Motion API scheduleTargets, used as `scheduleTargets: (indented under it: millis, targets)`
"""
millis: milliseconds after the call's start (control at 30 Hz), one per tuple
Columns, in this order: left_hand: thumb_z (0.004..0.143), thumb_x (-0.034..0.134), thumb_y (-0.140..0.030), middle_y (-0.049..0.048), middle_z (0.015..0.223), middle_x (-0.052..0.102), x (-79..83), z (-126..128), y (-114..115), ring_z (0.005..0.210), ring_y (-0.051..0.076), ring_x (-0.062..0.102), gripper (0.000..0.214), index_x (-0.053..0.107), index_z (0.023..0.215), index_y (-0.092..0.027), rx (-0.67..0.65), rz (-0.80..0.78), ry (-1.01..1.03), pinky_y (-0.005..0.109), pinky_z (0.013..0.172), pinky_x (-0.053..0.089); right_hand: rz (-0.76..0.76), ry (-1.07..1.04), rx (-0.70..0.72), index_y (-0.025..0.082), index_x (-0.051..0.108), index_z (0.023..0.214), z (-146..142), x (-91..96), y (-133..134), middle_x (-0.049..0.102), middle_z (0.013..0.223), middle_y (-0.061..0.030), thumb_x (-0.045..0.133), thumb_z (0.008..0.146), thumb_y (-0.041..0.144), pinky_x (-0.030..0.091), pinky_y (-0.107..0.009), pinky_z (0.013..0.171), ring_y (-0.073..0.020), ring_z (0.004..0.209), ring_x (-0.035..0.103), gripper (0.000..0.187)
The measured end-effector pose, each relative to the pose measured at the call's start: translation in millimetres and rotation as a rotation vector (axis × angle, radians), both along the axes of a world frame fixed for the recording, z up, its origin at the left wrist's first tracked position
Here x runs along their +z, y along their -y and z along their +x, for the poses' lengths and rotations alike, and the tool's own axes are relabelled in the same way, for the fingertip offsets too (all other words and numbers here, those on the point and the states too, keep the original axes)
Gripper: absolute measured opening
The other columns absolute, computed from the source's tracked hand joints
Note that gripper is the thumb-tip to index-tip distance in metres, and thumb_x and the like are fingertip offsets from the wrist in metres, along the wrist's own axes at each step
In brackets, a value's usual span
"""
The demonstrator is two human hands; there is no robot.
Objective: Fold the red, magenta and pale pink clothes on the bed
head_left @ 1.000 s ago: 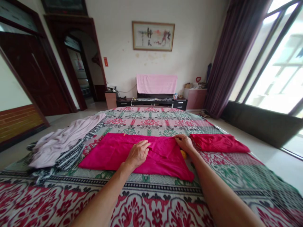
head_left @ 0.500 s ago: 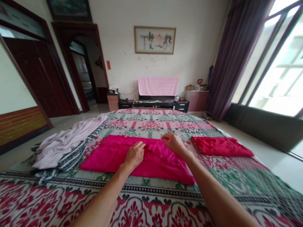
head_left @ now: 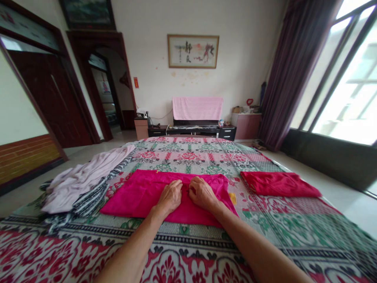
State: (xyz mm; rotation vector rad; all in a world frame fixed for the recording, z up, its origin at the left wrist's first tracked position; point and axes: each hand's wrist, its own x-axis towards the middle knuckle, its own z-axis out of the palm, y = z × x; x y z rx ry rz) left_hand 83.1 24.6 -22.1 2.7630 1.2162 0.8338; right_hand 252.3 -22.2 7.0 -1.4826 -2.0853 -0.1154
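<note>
Both hands (head_left: 171, 195) (head_left: 202, 192) meet over a magenta cloth (head_left: 129, 196) spread on a floral-patterned blanket (head_left: 188, 157).
Cloth lies in a broad, flattened panel, slightly wrinkled, between a folded red cloth (head_left: 279, 184) on the right and a loose heap on the left: pale pink fabric (head_left: 82, 175) over black-and-white striped fabric (head_left: 91, 201). Left hand palm down near mid-panel, fingers bent onto the cloth; right hand just beside it, fingers curled inward. Cannot tell whether either pinches any fabric. Small yellow item (head_left: 233, 198) at the panel's right edge, partly covered; kind unclear.
</note>
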Motion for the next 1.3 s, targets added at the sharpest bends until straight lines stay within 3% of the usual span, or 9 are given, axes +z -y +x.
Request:
scheduleTargets:
  millis: [167,367,500,700,800,933,1100,1200,1300]
  targets:
    - [0.083,0.039,-0.013,0.0138,0.122,0.060,0.2,1.4,1.2,0.118,0.023,0.053,0.037,0.063,0.111,-0.013,0.012,-0.003,0.021,0.040,0.104,0.042,-0.016,0.007,0.025,0.017,0.060,0.081,0.8,-3.9,-2.0,0.059,0.084,-0.0047,0.050,0.075,0.013,0.039,-0.026,0.075,-0.0157,0.080,0.052,0.012]
    - [0.081,0.041,-0.011,0.0121,0.127,0.057,0.0,1.3,-0.7,0.122,0.022,0.050,0.042,0.058,0.119,-0.014,-0.003,0.058,0.069,0.039,0.105,0.041,-0.012,-0.003,0.031,0.018,0.062,0.088,1.4,-5.2,-0.9,0.060,0.087,-0.0053,0.051,0.074,0.016,0.039,-0.027,0.077,-0.0165,0.082,0.053,0.018]
    - [0.083,0.040,-0.013,0.0135,0.121,0.061,0.5,1.7,0.8,0.117,0.024,0.053,0.036,0.064,0.110,-0.014,-0.020,0.009,0.013,0.042,0.102,0.043,-0.004,-0.015,0.056,0.019,0.064,0.085,2.0,-5.6,-1.8,0.061,0.087,-0.0044,0.051,0.074,0.015,0.040,-0.026,0.078,-0.0159,0.083,0.054,0.018]
    - [0.083,0.043,-0.015,0.0093,0.114,0.064,14.6,-3.6,4.6,0.110,0.020,0.057,0.033,0.065,0.108,-0.017,0.027,0.037,0.019,0.035,0.100,0.044,0.006,-0.058,0.062,0.019,0.065,0.085,2.7,-5.4,-2.4,0.062,0.086,-0.0037,0.051,0.072,0.013,0.041,-0.026,0.079,-0.0155,0.082,0.055,0.020]
    - [0.084,0.042,-0.019,0.0084,0.109,0.066,30.1,-25.8,0.2,0.104,0.018,0.060,0.032,0.064,0.107,-0.016,0.136,0.051,0.031,0.031,0.097,0.045,0.006,-0.067,0.071,0.019,0.066,0.084,3.1,-5.8,-2.4,0.062,0.086,-0.0038,0.050,0.072,0.013,0.041,-0.025,0.078,-0.0156,0.082,0.055,0.020]
    - [0.085,0.041,-0.022,0.0118,0.113,0.065,45.5,-89.0,-6.7,0.109,0.020,0.057,0.035,0.061,0.112,-0.012,0.489,0.061,0.013,0.031,0.100,0.041,0.014,-0.065,0.079,0.020,0.066,0.084,2.8,-6.2,-2.4,0.062,0.087,-0.0037,0.049,0.072,0.014,0.040,-0.026,0.080,-0.0157,0.083,0.055,0.021]
    - [0.083,0.043,-0.032,0.0158,0.105,0.067,41.5,-168.3,3.8,0.099,0.026,0.062,0.041,0.061,0.112,-0.010,0.855,-0.117,-0.059,0.035,0.089,0.045,0.026,-0.052,0.096,0.019,0.066,0.084,2.0,-5.0,-2.6,0.063,0.087,-0.0042,0.048,0.072,0.014,0.040,-0.026,0.082,-0.0160,0.084,0.055,0.023]
    - [0.081,0.043,-0.040,0.0164,0.100,0.067,34.4,-187.3,16.6,0.096,0.030,0.061,0.044,0.064,0.109,-0.012,0.955,-0.172,-0.073,0.038,0.082,0.047,0.022,-0.042,0.105,0.019,0.066,0.084,1.6,-4.9,-3.0,0.062,0.087,-0.0043,0.047,0.072,0.015,0.041,-0.026,0.082,-0.0161,0.085,0.056,0.023]
    - [0.081,0.041,-0.044,0.0180,0.097,0.066,30.4,-191.1,25.4,0.097,0.031,0.060,0.047,0.067,0.104,-0.011,0.967,-0.146,-0.066,0.038,0.085,0.045,0.008,-0.040,0.109,0.019,0.066,0.085,1.6,-4.8,-2.8,0.063,0.088,-0.0044,0.048,0.072,0.015,0.041,-0.026,0.083,-0.0162,0.086,0.056,0.023]
